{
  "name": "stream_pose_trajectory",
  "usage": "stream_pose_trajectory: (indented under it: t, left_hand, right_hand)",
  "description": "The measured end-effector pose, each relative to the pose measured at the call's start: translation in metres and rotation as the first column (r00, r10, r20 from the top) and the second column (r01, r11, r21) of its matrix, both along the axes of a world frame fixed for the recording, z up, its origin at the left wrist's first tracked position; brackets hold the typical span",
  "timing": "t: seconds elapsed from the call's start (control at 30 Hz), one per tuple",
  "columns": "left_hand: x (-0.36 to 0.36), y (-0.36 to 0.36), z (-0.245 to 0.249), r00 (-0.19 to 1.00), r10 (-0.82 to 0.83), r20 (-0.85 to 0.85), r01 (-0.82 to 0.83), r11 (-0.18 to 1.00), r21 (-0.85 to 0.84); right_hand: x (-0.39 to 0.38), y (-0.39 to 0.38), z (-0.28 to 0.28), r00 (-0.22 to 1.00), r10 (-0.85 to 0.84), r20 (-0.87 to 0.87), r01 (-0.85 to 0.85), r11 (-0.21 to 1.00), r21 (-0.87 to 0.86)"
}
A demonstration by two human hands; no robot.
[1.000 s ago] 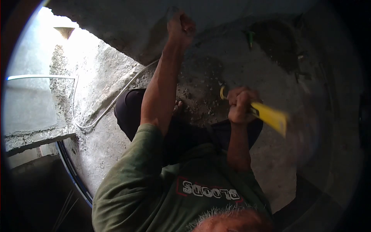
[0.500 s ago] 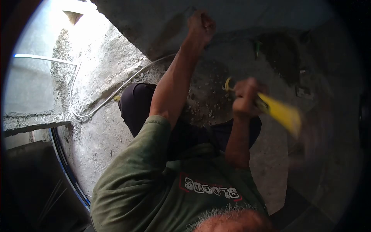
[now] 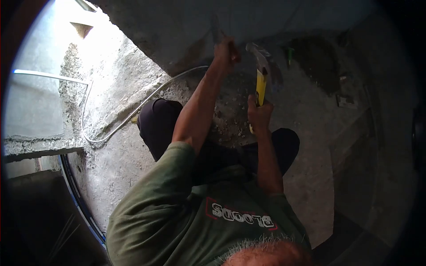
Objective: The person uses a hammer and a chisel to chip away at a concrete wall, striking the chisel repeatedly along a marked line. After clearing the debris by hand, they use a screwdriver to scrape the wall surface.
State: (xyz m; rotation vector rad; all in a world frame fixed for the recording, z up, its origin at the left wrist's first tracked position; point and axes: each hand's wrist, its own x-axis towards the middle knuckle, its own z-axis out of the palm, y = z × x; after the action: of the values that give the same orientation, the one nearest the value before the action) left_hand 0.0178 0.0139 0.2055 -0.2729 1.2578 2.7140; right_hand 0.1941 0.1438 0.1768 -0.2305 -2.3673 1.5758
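Observation:
My left hand (image 3: 225,52) is closed in a fist at the lower part of the dark grey wall. A narrow grey chisel (image 3: 216,30) sticks up out of it, its far end dim against the wall. To the right, my right hand (image 3: 259,114) grips the yellow handle of a hammer (image 3: 261,86). The hammer's metal head is smeared by motion and sits to the right of my left fist, apart from it.
Rubble (image 3: 228,117) lies on the ground between my knees. A pale hose (image 3: 146,99) curves across the rough concrete on the left. A dark damp patch (image 3: 317,64) with a small green object (image 3: 290,56) is at the right. Bright light enters top left.
My right hand has swung the hammer from out at the right inward and up, toward my left hand. The left fist stays at the wall, shifted only slightly in view.

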Motion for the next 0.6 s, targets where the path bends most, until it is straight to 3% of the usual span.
stream_pose_trajectory:
  t: [0.07,0.1,0.17,0.27,0.4,0.47,0.6]
  left_hand:
    - [0.008,0.008,0.005,0.999,0.027,0.036,-0.029,0.997,0.068]
    - [0.010,0.012,0.013,0.999,0.019,0.035,-0.021,0.997,0.069]
    - [0.015,0.016,0.029,0.995,0.098,0.001,-0.098,0.995,0.037]
    - [0.006,0.013,0.037,0.995,0.077,-0.068,-0.073,0.996,0.059]
    - [-0.009,0.012,0.041,0.989,0.120,-0.087,-0.111,0.989,0.094]
    - [-0.011,0.010,0.046,0.978,0.119,-0.174,-0.108,0.992,0.069]
    - [-0.017,0.012,0.059,0.963,0.169,-0.209,-0.154,0.984,0.090]
  right_hand:
    - [0.009,0.004,-0.012,0.984,-0.056,0.167,0.055,0.998,0.008]
    - [0.011,0.007,-0.010,0.984,-0.064,0.166,0.063,0.998,0.009]
    - [0.017,0.010,-0.002,0.999,0.013,-0.049,-0.015,0.999,-0.047]
    - [0.023,0.015,0.015,0.990,0.010,-0.138,-0.031,0.988,-0.148]
    - [0.035,0.024,0.067,0.991,0.051,-0.124,-0.082,0.961,-0.263]
    - [0.040,0.033,0.083,0.956,0.043,-0.290,-0.129,0.950,-0.283]
    - [0.049,0.046,0.109,0.949,0.012,-0.314,-0.151,0.893,-0.423]
